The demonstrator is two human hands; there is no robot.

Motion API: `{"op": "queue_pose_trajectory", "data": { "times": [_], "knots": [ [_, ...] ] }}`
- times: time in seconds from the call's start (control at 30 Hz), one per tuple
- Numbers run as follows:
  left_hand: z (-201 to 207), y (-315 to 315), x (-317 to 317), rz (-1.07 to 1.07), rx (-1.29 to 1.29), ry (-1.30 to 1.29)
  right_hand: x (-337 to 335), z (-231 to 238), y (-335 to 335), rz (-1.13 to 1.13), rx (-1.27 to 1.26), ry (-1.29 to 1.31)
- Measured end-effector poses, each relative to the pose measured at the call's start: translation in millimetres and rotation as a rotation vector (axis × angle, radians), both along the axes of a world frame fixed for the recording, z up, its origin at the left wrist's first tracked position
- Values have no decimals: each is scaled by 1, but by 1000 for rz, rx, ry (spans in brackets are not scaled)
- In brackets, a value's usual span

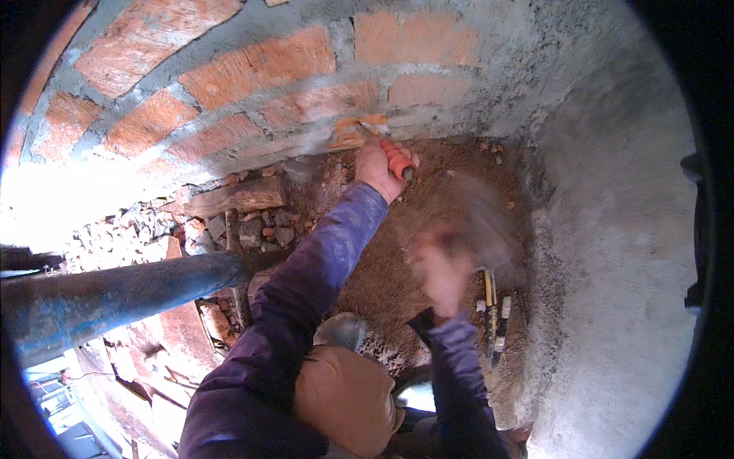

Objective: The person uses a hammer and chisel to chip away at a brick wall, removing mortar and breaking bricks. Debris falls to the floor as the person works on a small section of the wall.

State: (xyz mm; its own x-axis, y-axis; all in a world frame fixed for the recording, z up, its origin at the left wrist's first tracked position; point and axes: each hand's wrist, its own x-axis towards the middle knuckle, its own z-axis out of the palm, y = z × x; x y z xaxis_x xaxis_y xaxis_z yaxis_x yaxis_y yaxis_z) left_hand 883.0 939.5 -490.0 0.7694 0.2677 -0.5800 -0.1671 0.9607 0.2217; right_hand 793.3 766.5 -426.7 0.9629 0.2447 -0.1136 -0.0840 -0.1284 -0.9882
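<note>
My left hand [372, 170] is wrapped round a chisel [400, 161] with a ribbed orange grip, its dark butt end facing back toward me. The chisel's thin tip meets the foot of the brick wall [417, 38], beside a bright orange chipped brick [358, 131]. Lower and to the right, my right hand [445, 271] is blurred by fast motion. It appears closed on a hammer-like tool [489, 222], which shows only as a grey streak, so its exact kind is unclear. Both my arms are in dark purple sleeves.
Brown soil [382, 252] covers the ground by the wall. A grey plastered wall [619, 229] rises at right. Slim yellow-and-black tools [490, 306] lie near it. At left are a thick dark pipe [130, 294], a wooden block [237, 196] and rubble [145, 229]. A brown-covered knee [344, 398] is below.
</note>
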Motion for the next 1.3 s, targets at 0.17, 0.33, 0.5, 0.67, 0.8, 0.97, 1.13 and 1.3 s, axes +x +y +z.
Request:
{"op": "queue_pose_trajectory", "data": {
  "times": [0.17,0.33,0.5,0.67,0.8,0.97,1.13,1.3],
  "knots": [
    [-8,5,-5,-96,204,-45,-14,-12,-4,143,41,367],
    [-11,5,5,1,-36,-124,5,85,-40,-54,462,-87],
    [-15,10,6,-41,-61,-103,10,48,-8,-161,378,-368],
    [-16,12,-1,-56,-5,-136,3,-28,5,208,-15,392],
    [-9,7,0,-41,10,45,2,33,-36,60,303,209],
    [-2,9,7,-48,-31,-26,12,87,-41,17,906,-515],
    [-11,8,1,-113,244,-53,5,-7,16,177,-240,520],
    [-18,9,-14,-97,121,8,-10,-1,-14,156,106,312]
  ]
}}
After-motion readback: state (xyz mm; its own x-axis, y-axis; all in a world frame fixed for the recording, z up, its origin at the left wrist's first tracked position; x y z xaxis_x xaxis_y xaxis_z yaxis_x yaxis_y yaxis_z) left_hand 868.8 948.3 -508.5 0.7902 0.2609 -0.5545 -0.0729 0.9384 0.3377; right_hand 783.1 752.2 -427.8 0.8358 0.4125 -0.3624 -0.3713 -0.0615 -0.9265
